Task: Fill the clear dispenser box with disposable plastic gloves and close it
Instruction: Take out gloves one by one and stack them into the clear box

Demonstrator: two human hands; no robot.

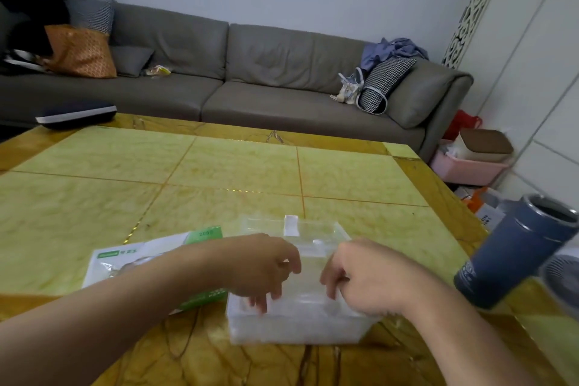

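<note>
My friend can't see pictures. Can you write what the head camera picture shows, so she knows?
Two bare hands, the left hand and the right hand, reach down into a clear dispenser box on a yellow table. A green and white glove packet lies to its left, a blue flask stands to its right, and a grey sofa sits behind.

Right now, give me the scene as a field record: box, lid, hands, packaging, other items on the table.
box: clear dispenser box near the table's front edge, holding filmy gloves
lid: clear lid open, lying behind the box
left hand: left hand over the box, fingers reaching down inside
right hand: right hand over the box's right side, fingers curled; grip unclear
packaging: green-and-white glove package left of the box, under the left forearm
other: blue tumbler at right
</note>
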